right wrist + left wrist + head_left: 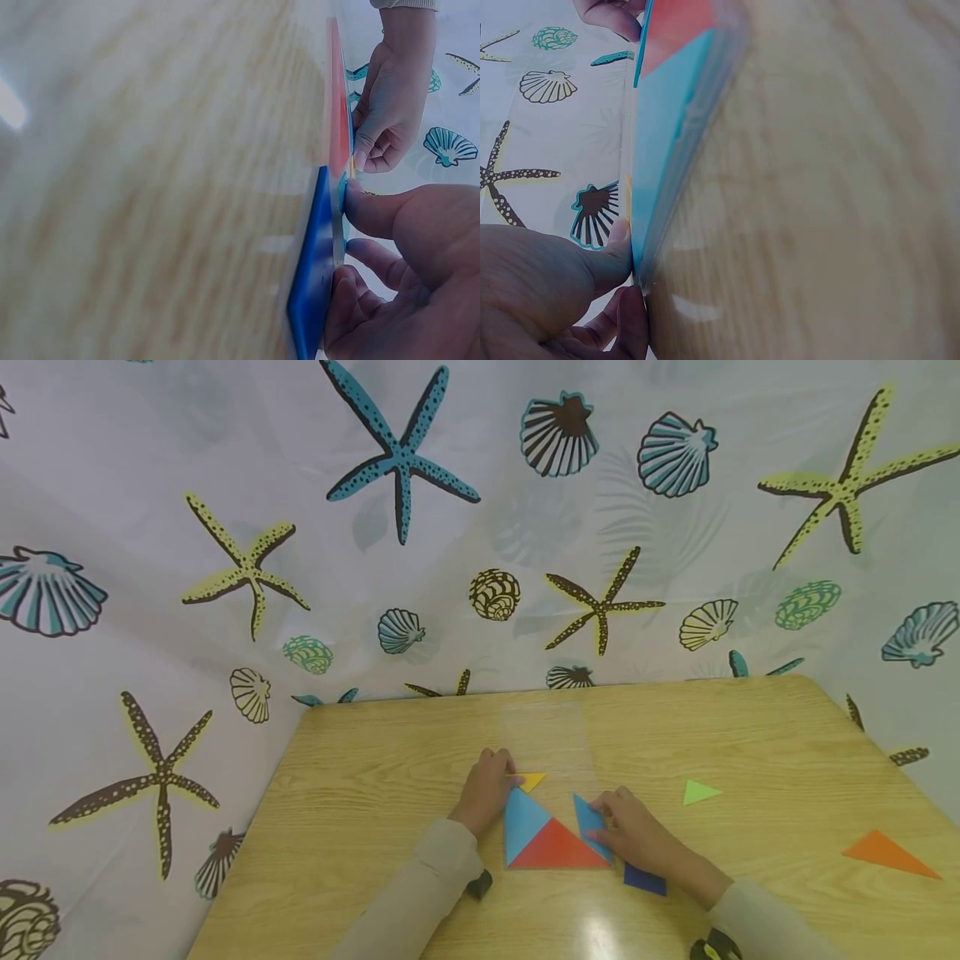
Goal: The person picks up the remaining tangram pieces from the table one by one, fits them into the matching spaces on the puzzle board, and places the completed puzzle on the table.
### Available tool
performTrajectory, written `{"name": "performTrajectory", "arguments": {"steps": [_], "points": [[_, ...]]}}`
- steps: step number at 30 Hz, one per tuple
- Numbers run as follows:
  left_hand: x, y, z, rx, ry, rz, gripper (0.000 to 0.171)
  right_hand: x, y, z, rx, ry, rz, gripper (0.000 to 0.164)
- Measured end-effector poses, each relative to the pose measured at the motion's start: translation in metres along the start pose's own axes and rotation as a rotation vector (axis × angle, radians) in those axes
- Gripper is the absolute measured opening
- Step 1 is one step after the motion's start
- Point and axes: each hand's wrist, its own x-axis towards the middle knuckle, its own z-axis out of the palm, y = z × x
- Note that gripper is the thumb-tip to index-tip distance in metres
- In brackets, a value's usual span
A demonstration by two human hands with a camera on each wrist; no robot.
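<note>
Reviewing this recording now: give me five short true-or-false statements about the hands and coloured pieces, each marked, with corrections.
1. The left hand touches the yellow triangle. True.
2. The green triangle lies left of the red triangle. False: the green triangle lies to its right.
3. The right hand holds the orange triangle. False: it holds a mid-blue piece.
4. The red triangle adjoins a light blue triangle. True.
5. The hands are clasped together. False: they are apart.
</note>
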Motion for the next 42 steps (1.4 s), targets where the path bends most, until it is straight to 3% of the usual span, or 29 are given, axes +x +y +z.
{"name": "performTrajectory", "arguments": {"steps": [14, 27, 32, 38, 42], "points": [[-0.001, -0.003, 0.001, -0.014, -0.003, 0.003, 0.016, -0.002, 0.000, -0.007, 0.045, -0.087, 0.056, 0.042], [0.000, -0.003, 0.000, 0.000, -0.003, 0.019, 0.016, -0.018, 0.001, -0.027, 0.012, -0.072, -0.026, 0.030], [0.001, -0.002, -0.001, 0.010, -0.013, 0.021, 0.016, -0.026, 0.004, -0.037, -0.023, -0.107, 0.044, 0.031], [0.001, -0.002, 0.000, 0.016, -0.015, 0.011, 0.015, -0.035, 0.003, -0.048, -0.060, -0.227, 0.159, 0.046], [0.000, 0.000, -0.001, 0.015, -0.014, 0.008, 0.015, -0.042, -0.001, -0.051, -0.105, -0.249, 0.201, 0.051]]}}
